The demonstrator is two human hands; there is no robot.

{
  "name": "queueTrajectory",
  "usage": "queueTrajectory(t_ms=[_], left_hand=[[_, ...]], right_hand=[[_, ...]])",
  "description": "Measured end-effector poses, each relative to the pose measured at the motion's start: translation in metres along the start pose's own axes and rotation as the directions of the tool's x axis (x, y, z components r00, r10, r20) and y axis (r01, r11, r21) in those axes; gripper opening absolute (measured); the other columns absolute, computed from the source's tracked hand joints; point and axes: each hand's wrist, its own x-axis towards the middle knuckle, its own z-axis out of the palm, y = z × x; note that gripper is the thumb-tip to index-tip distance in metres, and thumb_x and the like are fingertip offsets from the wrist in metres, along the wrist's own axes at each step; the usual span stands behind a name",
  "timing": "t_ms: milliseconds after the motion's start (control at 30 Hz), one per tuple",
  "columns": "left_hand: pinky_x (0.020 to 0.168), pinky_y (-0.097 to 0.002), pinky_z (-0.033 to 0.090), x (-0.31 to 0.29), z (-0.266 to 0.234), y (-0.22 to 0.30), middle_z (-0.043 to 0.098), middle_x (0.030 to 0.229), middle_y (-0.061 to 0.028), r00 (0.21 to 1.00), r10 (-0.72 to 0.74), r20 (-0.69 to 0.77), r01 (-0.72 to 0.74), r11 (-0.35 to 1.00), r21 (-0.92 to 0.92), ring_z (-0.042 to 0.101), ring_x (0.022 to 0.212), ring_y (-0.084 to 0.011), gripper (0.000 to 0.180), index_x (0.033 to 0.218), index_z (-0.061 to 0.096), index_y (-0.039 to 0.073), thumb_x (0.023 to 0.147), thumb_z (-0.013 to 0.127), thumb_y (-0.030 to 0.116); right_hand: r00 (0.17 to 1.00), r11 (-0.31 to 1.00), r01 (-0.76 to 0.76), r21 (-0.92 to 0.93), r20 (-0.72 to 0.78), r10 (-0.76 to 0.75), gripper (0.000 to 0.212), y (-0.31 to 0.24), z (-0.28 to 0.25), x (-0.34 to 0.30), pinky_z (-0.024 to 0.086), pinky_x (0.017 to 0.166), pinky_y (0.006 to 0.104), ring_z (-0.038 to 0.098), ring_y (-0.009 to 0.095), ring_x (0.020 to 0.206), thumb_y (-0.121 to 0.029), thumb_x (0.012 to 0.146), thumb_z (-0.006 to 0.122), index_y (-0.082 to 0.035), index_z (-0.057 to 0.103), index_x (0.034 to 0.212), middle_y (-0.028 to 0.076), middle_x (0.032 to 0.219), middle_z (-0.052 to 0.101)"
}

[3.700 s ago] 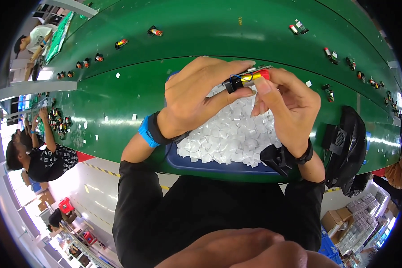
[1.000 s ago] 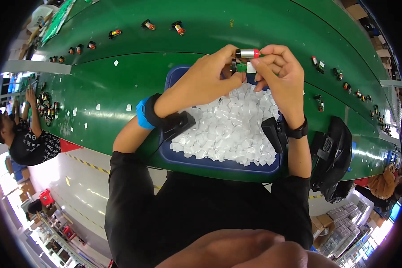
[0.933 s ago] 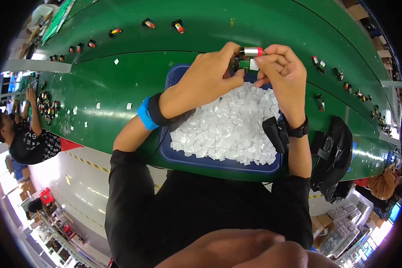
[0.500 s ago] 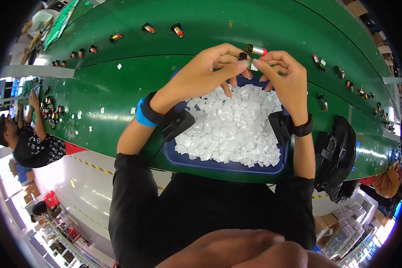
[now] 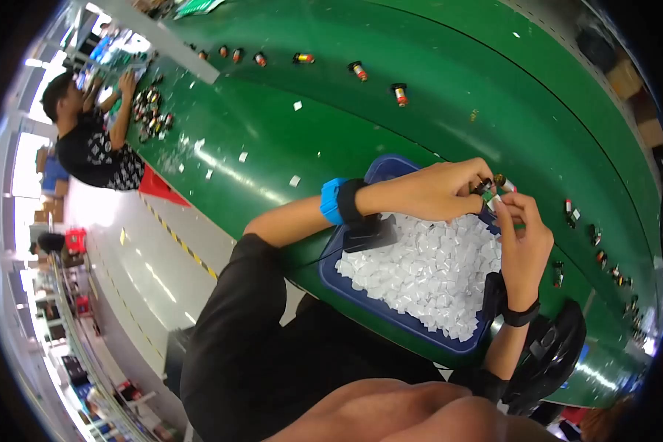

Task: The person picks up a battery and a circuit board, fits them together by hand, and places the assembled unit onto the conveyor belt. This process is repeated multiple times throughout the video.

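I see my left hand (image 5: 435, 195) and right hand (image 5: 523, 239) meeting above the far edge of the blue tray (image 5: 390, 306), both pinching a small cylindrical part (image 5: 497, 190) with a red tip and green label. White paper slips (image 5: 427, 272) fill the tray. At twelve o'clock, small red-banded cylinders (image 5: 357, 70) stand on the green conveyor belt (image 5: 449, 96). My fingers hide most of the part.
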Motion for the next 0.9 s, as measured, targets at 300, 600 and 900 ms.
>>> queueTrajectory(t_ms=[300, 600, 900], left_hand=[[0.063, -0.0319, 0.055, 0.008, -0.008, 0.000, 0.068, 0.087, -0.0121, 0.953, 0.289, 0.092, -0.303, 0.892, 0.336, 0.066, 0.068, -0.0172, 0.040, 0.129, 0.047, 0.001, 0.095, 0.063, 0.015], [0.054, -0.0303, 0.059, 0.015, -0.021, 0.001, 0.072, 0.089, -0.0138, 0.978, 0.098, 0.184, -0.091, 0.995, -0.046, 0.071, 0.070, -0.0204, 0.040, 0.123, 0.052, -0.003, 0.098, 0.062, 0.027], [0.053, -0.0279, 0.052, 0.004, -0.016, 0.019, 0.071, 0.084, -0.0094, 0.995, 0.081, 0.062, -0.080, 0.997, -0.014, 0.066, 0.063, -0.0139, 0.033, 0.125, 0.055, 0.003, 0.100, 0.059, 0.025]], right_hand=[[0.969, 0.934, -0.230, 0.274, 0.156, 0.193, 0.011, -0.003, -0.006, 0.004, 0.050, 0.058, 0.0257, 0.066, 0.012, 0.068, -0.006, 0.093, 0.066, 0.001, 0.061, 0.099, 0.008, 0.080, 0.070], [0.977, 0.974, 0.208, -0.090, 0.074, -0.202, 0.006, -0.016, -0.019, -0.002, 0.052, 0.066, 0.0318, 0.065, 0.023, 0.088, -0.001, 0.093, 0.062, 0.001, 0.059, 0.098, 0.013, 0.099, 0.066], [0.929, 0.863, 0.338, -0.377, 0.278, -0.242, 0.013, -0.005, -0.052, 0.009, 0.051, 0.075, 0.0342, 0.062, 0.029, 0.098, 0.001, 0.091, 0.062, 0.002, 0.059, 0.104, 0.016, 0.110, 0.063]])
